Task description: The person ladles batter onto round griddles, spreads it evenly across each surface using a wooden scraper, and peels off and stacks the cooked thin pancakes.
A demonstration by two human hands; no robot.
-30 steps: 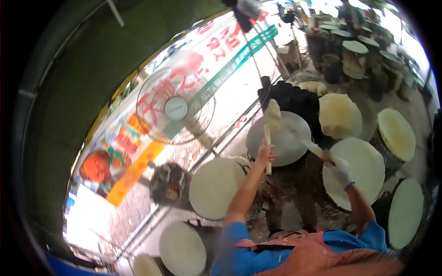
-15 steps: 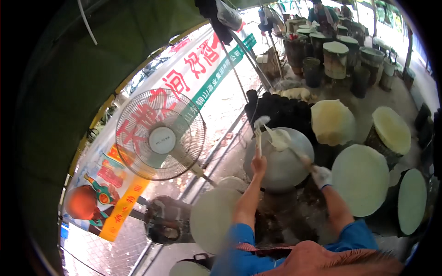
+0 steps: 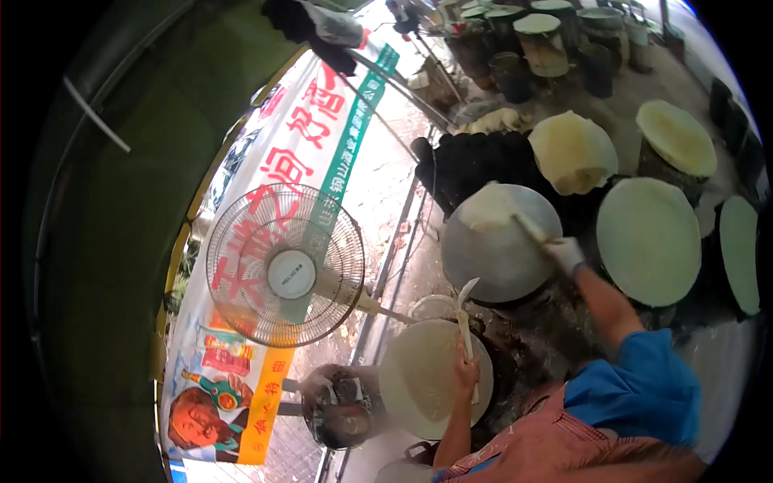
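Observation:
My left hand [image 3: 465, 372] grips a thin pale spatula [image 3: 465, 312] that stands upright over the near round griddle [image 3: 419, 378], which is covered by a pale sheet of batter. My right hand [image 3: 566, 254], in a white glove, holds a wooden spreader [image 3: 527, 227] on the grey round griddle [image 3: 499, 262] farther out. The spreader's far end rests in a patch of wet batter [image 3: 485, 211] at the griddle's upper left. My blue sleeves and reddish apron fill the lower right.
More round griddles with pale sheets stand to the right [image 3: 648, 241] and behind [image 3: 572, 151], [image 3: 676, 137]. A black mass [image 3: 475, 161] lies behind the grey griddle. A standing fan [image 3: 283, 264] and a printed banner [image 3: 306, 161] are on the left, a dark pot [image 3: 342, 406] below, barrels [image 3: 539, 40] at the back.
My left hand has drawn back with the spatula from the grey griddle to the near one. My right hand keeps the spreader on the grey griddle. The view has shifted.

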